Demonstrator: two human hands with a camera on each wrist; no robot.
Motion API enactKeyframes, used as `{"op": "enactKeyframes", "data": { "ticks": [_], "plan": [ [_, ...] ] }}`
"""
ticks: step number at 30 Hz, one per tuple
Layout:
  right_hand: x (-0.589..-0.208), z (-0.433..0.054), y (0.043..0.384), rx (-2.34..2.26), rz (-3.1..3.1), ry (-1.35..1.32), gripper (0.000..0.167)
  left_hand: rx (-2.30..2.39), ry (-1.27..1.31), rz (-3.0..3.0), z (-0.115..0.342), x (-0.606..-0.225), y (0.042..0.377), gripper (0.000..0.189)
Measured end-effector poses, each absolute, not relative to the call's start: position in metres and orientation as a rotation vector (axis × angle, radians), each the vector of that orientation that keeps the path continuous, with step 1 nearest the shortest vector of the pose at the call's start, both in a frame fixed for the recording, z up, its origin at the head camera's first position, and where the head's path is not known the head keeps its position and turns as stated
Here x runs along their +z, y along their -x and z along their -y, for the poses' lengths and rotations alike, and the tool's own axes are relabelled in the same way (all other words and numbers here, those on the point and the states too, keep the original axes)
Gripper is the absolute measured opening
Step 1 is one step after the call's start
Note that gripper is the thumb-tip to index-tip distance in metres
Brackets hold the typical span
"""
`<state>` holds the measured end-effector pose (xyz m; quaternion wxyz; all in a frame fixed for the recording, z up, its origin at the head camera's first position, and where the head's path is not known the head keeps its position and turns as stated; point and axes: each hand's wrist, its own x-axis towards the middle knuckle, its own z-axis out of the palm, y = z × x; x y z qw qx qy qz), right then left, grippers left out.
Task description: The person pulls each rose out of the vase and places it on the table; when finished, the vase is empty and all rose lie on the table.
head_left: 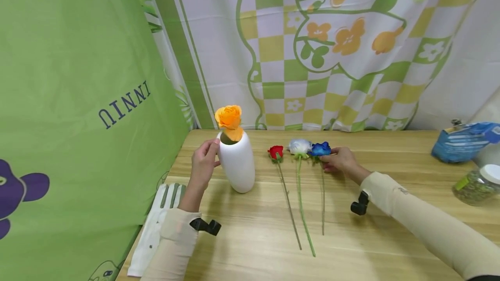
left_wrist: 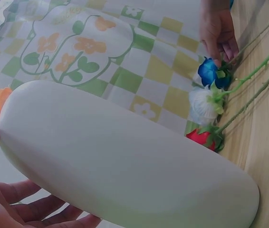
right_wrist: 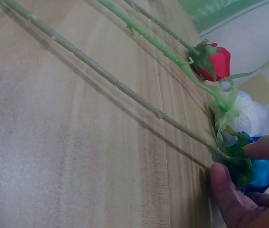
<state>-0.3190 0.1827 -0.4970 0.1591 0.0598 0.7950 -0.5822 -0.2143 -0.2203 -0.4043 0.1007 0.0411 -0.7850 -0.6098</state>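
Note:
A white vase (head_left: 239,166) stands on the wooden table with an orange rose (head_left: 228,117) in its mouth. My left hand (head_left: 204,164) holds the vase at its upper left side, thumb near the rim, the other fingers along its far side in the left wrist view. To the right lie a red rose (head_left: 275,151), a white rose (head_left: 300,146) and a blue rose (head_left: 320,148), stems toward me. My right hand (head_left: 343,161) has thumb and finger around the green base of the blue rose, whose stem lies close over the tabletop in the right wrist view.
At the right edge sit a blue bag (head_left: 455,144) and a lidded clear jar (head_left: 476,185). A white and green striped cloth (head_left: 156,229) lies by my left forearm. Patterned curtain (head_left: 269,90) closes off the back, green fabric (head_left: 86,151) the left.

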Motion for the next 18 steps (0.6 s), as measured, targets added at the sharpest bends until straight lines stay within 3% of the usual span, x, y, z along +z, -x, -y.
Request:
{"op": "enactKeyframes", "data": {
  "ticks": [7, 18],
  "plan": [
    [-0.496, -0.185, 0.321, -1.657, -2.295, -0.166, 0.079, -1.804, -0.14, 2.326, 0.22, -0.404, 0.214, 0.052],
    [-0.507, -0.187, 0.325, -1.655, -2.355, -0.114, 0.054, -1.821, -0.118, 2.315, 0.221, -0.404, 0.215, 0.051]
  ]
}}
